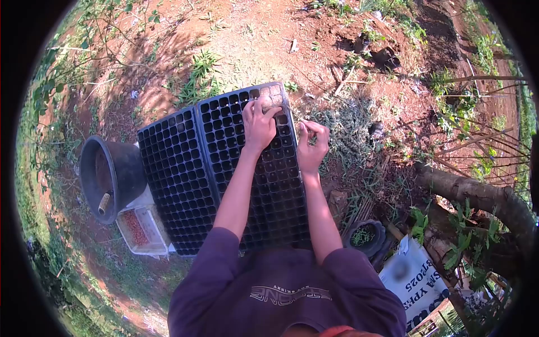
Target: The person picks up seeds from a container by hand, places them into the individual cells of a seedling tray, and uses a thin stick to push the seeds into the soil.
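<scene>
Two black seedling trays lie side by side, the left tray [174,180] and the right tray [224,135]. My left hand [259,126] is over the upper part of the right tray, thumb and fingers bent down at the cells near its top edge; anything between the fingertips is too small to see. Just off that tray's right edge is my right hand [313,147], its thumb and fingers pinched together, with what they hold unclear. Several cells at the top right corner look filled level with pale brown soil.
A black bucket [128,177] stands left of the trays, beside a white container [149,227] of reddish grains. At lower right are a pot with small green plants [364,235], a printed white sack [412,275] and a thick branch [471,188].
</scene>
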`<state>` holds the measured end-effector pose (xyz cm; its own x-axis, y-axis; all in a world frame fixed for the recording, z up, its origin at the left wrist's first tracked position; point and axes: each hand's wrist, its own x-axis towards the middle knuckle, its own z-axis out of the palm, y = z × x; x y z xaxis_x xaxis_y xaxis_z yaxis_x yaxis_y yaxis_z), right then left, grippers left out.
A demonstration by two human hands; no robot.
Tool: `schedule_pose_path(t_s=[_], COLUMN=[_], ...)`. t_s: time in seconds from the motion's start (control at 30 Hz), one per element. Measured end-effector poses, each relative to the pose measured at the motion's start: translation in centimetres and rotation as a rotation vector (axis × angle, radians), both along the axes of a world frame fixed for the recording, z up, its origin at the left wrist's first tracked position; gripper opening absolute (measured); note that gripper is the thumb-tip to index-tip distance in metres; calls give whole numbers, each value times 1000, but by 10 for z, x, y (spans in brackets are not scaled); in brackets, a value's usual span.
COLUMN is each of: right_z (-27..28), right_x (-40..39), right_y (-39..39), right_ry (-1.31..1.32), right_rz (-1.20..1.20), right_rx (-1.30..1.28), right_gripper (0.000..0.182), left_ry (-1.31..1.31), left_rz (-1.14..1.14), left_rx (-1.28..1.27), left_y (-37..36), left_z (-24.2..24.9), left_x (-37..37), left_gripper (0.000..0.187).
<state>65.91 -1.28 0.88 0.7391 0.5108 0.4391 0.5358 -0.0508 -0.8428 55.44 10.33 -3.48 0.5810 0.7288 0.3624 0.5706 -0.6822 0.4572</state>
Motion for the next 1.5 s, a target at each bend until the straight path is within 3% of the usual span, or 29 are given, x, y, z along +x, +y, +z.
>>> schedule_pose_path(t_s=[0.47, 0.63, 0.9, 1.0, 1.5], right_z=[-4, -12, -17, -14, -7], right_x=[0, -1, -1, -4, -7], right_y=[4, 9, 14, 14, 19], right_ry=[29, -2, 18, 144, 69], right_rz=[-24, -33, -37, -50, 1], right_rx=[-65, -73, -158, -122, -102], right_gripper=[21, 22, 18, 17, 15], left_ry=[-88, -37, -66, -84, -109], left_rz=[140, 64, 57, 54, 59], left_rx=[15, -61, -61, -73, -124], left_y=[-3, -6, -5, -6, -6], left_z=[5, 4, 4, 4, 5], left_x=[-24, -32, -33, -33, -35], left_gripper=[31, 38, 34, 33, 32])
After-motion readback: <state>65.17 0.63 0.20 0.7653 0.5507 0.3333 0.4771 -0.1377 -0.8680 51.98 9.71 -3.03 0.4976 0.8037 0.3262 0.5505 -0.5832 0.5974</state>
